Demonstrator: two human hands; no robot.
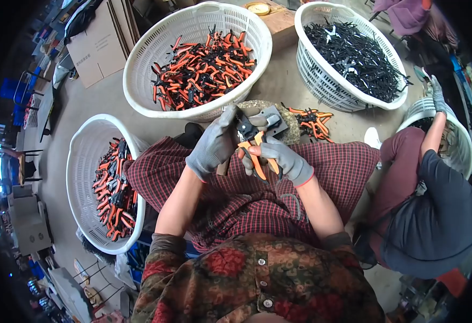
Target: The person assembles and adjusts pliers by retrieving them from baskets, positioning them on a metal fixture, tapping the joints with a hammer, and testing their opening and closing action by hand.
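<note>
A pair of pliers (258,153) with orange handles and a dark head is between my hands, above my lap. My gloved left hand (213,146) is closed around the head end, its fingers partly hiding it. Below that hand a short brown handle (223,168) sticks out; what it belongs to is hidden. My gloved right hand (286,162) grips the orange handles, which point down toward me. Just beyond the pliers, a dark metal block (274,121) sits on a rough stone (292,119).
Loose orange-handled pliers (315,125) lie beside the stone. White baskets with orange-handled tools stand ahead (133,102) and at left (74,177). Another basket (311,70) holds black parts. At right, a co-worker (429,215) reaches over a basket (464,134). Cardboard (98,54) leans at back left.
</note>
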